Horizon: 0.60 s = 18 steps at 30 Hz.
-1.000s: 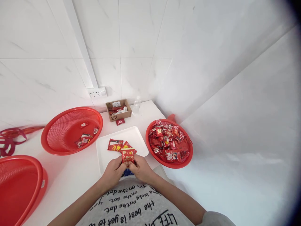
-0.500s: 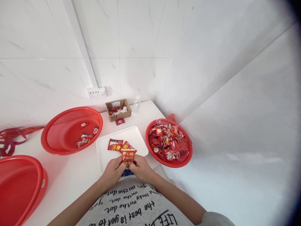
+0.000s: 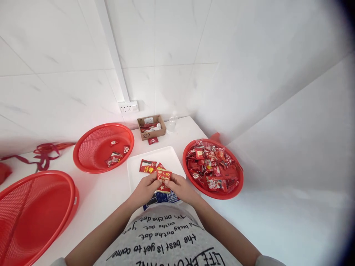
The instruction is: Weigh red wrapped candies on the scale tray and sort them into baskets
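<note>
A small red packet with gold print is pinched between my two hands, over the near edge of a white scale pan. My left hand grips its left side, thumb on top. My right hand closes on the right side in the same way. The thumbs almost meet and cover part of the wrapper. Just beyond my fingers, other red packets lie on the pan, one partly hidden behind the held packet. Below my hands shows the blue keypad panel of the scale.
At right stands a red basket heaped with red packets. A red basket with several packets is at left, another red basket nearer me. Behind the pan are a cardboard box, a single packet and a clear bottle. Red ribbon lies far left.
The whole view has swung left, so things sit farther right. Both hands still hold the packet, which now lies flatter, and more of the blue panel shows beneath it.
</note>
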Each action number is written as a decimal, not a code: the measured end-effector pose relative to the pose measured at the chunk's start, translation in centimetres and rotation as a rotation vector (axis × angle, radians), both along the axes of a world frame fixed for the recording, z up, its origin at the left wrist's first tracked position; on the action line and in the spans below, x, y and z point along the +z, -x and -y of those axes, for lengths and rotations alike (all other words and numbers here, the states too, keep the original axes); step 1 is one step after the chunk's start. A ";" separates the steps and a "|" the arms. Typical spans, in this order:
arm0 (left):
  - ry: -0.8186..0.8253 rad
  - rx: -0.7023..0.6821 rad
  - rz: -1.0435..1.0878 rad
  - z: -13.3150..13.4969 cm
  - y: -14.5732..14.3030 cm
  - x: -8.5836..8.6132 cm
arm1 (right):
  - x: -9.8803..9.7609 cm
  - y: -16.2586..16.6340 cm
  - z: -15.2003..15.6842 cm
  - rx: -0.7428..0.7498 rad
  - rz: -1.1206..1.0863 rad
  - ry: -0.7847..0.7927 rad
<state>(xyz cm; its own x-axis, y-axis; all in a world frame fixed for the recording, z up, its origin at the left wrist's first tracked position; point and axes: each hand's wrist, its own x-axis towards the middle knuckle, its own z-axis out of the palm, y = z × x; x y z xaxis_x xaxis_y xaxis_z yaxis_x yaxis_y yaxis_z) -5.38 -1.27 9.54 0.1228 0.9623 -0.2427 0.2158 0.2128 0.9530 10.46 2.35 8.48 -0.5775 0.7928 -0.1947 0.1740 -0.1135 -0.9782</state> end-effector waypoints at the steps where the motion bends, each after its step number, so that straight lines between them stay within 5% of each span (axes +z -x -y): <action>1: 0.001 -0.002 -0.008 0.0 0.0 0.0 | 0.0 0.1 0.0 -0.003 0.002 0.011; 18: -0.072 0.044 0.022 -0.1 -0.8 0.5 | 0.2 1.2 0.4 -0.151 -0.081 -0.041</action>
